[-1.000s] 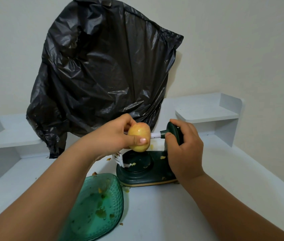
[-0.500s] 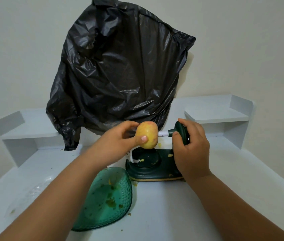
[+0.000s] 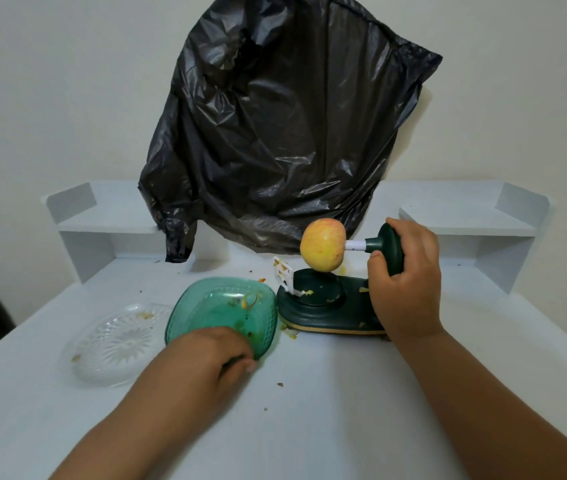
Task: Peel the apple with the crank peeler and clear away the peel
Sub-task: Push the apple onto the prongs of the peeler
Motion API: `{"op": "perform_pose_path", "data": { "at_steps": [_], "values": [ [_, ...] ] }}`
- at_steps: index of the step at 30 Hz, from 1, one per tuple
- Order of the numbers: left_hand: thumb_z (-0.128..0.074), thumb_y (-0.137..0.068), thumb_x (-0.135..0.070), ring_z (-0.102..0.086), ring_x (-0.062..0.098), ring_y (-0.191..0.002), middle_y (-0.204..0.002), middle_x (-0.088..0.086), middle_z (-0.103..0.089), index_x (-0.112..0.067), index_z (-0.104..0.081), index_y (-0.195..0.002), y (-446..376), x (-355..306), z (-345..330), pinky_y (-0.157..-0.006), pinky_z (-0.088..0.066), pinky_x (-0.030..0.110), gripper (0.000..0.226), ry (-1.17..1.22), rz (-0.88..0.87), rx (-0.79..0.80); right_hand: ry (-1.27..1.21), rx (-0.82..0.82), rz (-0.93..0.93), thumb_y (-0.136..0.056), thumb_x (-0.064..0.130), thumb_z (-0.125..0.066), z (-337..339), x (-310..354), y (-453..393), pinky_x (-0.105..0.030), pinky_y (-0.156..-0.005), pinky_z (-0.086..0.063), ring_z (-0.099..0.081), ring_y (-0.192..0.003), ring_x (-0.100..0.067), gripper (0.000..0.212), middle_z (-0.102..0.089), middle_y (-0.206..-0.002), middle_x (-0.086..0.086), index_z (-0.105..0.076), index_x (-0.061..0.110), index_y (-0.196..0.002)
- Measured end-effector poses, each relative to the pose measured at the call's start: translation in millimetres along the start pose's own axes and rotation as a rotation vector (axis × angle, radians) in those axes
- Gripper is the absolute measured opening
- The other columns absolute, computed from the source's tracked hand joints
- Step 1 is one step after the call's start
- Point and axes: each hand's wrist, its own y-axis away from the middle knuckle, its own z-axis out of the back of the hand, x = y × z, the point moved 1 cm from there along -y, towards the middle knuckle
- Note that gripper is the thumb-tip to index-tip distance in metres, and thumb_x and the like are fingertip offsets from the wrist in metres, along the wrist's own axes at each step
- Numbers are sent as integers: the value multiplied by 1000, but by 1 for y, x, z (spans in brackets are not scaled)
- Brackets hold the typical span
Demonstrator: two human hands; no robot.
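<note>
A yellow-red apple (image 3: 322, 244) with its skin on sits speared on the white prong of the dark green crank peeler (image 3: 327, 306). My right hand (image 3: 405, 271) grips the peeler's round upright part at the right of the prong. The white blade arm (image 3: 284, 277) stands to the left, below the apple and apart from it. My left hand (image 3: 212, 355) rests at the near rim of a green glass bowl (image 3: 223, 310), fingers curled on the rim. A few peel scraps lie in the bowl.
A black rubbish bag (image 3: 275, 133) hangs on the wall behind the peeler. A clear glass plate (image 3: 115, 344) lies left of the bowl. White shelf units (image 3: 102, 216) stand at the back corners. Small scraps dot the white table (image 3: 310, 410).
My left hand has let go of the apple and dropped to the green bowl's near rim. The view has shifted, and the clear plate now shows. My right hand stays on the peeler.
</note>
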Motion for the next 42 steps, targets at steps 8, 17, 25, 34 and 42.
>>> {"op": "perform_pose_path", "data": {
  "at_steps": [8, 17, 25, 34, 42],
  "values": [
    [-62, -86, -30, -55, 3, -94, -101, -17, -63, -29, -64, -99, -2, 6, -2, -81, -46, 25, 13, -12, 54, -86, -11, 0, -15, -78, 12, -52, -2, -2, 0, 4, -87, -26, -43, -102, 6, 44, -53, -124, -12, -58, 8, -122],
    [-31, -83, -69, -44, 25, -123, -133, -3, -53, -26, -48, -130, 57, 35, 11, -99, -36, 43, 66, -323, 616, -88, -5, -7, -2, -78, 11, -52, -5, -5, 0, 1, -90, -29, -45, -105, 2, 43, -54, -121, -9, -58, 11, -121],
    [-19, -81, -74, -52, 25, -116, -128, 1, -58, -19, -47, -132, 39, 67, 14, -102, -32, 47, 80, -260, 572, -126, 11, -16, 7, -79, 12, -52, -2, -7, 0, 2, -90, -27, -43, -105, 4, 43, -55, -122, -10, -57, 12, -121],
    [-42, -89, -42, -48, 24, -106, -111, 6, -57, -9, -56, -111, 26, 20, 29, -93, -34, 30, 42, -50, 242, -622, -87, -46, -19, -89, 24, -49, -1, 0, 0, 2, -95, -26, -36, -122, 17, 51, -44, -139, -7, -43, 6, -137],
    [-55, -84, -33, -56, 9, -93, -102, -9, -59, -25, -63, -101, -14, -89, -43, -75, -48, 24, 20, 106, -276, -247, -105, -124, -112, -96, 39, -36, 2, -9, -6, -5, -98, -29, -40, -122, -4, 50, -45, -139, -5, -40, 12, -138]
  ]
}}
